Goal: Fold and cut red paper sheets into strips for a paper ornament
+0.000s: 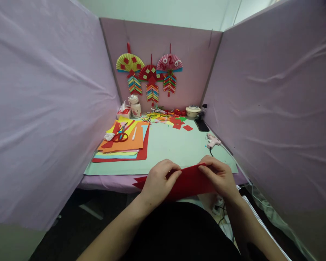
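**Red sheet pinched at the table's near edge**

Both hands work closest to the viewer, at 6 o'clock. Left hand (159, 181) pinches the red paper sheet (190, 183) along its top edge, fingers curled shut over it. Right hand (220, 177) grips the same edge just beside it, thumb and fingers closed on the paper. Sheet overhangs the near edge of the pale green table mat (168, 146). Stack of coloured paper (125, 146) at 10 o'clock, red-handled scissors (120, 137) lying on top. Glue gun (213, 140) at 2 o'clock. Three paper fan ornaments (151, 74) hang on the back partition at 12.
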Demonstrator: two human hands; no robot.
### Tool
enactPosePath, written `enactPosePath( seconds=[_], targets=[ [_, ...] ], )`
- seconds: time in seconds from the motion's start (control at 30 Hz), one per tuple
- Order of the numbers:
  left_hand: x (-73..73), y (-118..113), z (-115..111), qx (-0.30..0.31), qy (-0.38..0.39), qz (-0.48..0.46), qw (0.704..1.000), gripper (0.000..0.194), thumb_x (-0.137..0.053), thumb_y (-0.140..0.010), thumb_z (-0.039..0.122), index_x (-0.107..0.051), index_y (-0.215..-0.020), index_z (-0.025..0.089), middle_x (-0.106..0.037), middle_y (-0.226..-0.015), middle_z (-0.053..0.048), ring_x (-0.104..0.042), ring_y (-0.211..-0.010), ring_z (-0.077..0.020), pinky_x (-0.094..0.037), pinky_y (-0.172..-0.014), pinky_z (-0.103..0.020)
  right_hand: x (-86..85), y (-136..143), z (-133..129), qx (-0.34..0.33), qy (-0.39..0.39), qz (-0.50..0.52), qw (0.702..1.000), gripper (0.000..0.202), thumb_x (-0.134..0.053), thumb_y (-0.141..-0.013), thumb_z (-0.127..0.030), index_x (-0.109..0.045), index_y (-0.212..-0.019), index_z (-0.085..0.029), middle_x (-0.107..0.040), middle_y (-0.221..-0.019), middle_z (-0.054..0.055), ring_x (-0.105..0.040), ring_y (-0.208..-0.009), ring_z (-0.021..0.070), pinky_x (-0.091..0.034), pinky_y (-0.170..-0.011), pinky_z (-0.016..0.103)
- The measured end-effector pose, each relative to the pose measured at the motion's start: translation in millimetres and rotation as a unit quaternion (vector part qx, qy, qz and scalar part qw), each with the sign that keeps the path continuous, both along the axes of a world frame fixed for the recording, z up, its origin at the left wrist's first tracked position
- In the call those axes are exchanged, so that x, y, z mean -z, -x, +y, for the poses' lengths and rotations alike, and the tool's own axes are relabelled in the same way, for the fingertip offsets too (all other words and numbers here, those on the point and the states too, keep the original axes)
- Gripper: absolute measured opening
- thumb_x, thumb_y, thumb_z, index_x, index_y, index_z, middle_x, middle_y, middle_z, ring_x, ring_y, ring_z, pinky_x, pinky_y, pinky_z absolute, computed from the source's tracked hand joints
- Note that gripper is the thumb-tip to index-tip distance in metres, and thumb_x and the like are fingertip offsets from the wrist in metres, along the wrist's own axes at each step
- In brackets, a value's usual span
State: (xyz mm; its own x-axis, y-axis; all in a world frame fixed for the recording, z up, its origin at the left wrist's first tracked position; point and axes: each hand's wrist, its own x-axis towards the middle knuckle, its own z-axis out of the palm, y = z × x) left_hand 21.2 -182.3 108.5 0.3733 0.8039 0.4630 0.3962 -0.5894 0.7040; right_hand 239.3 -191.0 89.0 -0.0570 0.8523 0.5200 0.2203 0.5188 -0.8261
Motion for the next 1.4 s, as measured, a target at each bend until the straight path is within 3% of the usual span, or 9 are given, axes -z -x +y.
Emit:
enactPosePath(
  seconds=[0.57, 0.97, 1.17, 1.4],
  targets=[
    [1.4, -4.0, -4.6, 0.007, 0.014, -0.034, 0.999, 0.011, -0.058, -0.086, 0.011, -0.065, -0.081, 0.019, -0.063, -0.081, -0.001, -0.059, -0.079, -0.0137, -0.045, -0.074, -0.026, -1.4, 3.0, -7.7, -0.009, -0.002, -0.019, 1.000, 0.011, -0.060, -0.088, -0.021, -0.063, -0.078, -0.021, -0.060, -0.075, 0.001, -0.055, -0.071, 0.0148, -0.042, -0.066, 0.029],
    [5.7, 0.1, -7.2, 0.026, -0.042, -0.012, 0.999, 0.013, -0.054, -0.089, 0.011, -0.063, -0.081, 0.018, -0.062, -0.078, -0.002, -0.056, -0.077, -0.0142, -0.044, -0.073, -0.027, 0.0, 6.6, -11.2, -0.017, 0.006, -0.015, 1.000, 0.011, -0.060, -0.089, -0.022, -0.061, -0.078, -0.022, -0.060, -0.075, 0.000, -0.055, -0.071, 0.0146, -0.041, -0.066, 0.029],
    [3.1, -4.2, -8.3, 0.016, -0.012, -0.009, 1.000, 0.006, -0.061, -0.087, 0.015, -0.064, -0.088, 0.019, -0.062, -0.083, -0.002, -0.057, -0.083, -0.0156, -0.045, -0.077, -0.029, -2.7, 8.7, -14.3, -0.025, 0.003, -0.040, 0.999, 0.010, -0.060, -0.089, -0.021, -0.063, -0.080, -0.021, -0.059, -0.075, 0.001, -0.055, -0.071, 0.0145, -0.041, -0.066, 0.029],
    [9.4, -8.6, -9.8, -0.024, -0.063, 0.015, 0.998, 0.016, -0.056, -0.086, 0.008, -0.057, -0.075, 0.018, -0.058, -0.074, -0.002, -0.052, -0.075, -0.0172, -0.041, -0.071, -0.032, -3.7, 15.9, -16.6, -0.041, -0.008, -0.064, 0.997, 0.009, -0.060, -0.089, -0.022, -0.065, -0.082, -0.021, -0.061, -0.074, 0.001, -0.055, -0.071, 0.0156, -0.042, -0.066, 0.030]
  ],
)
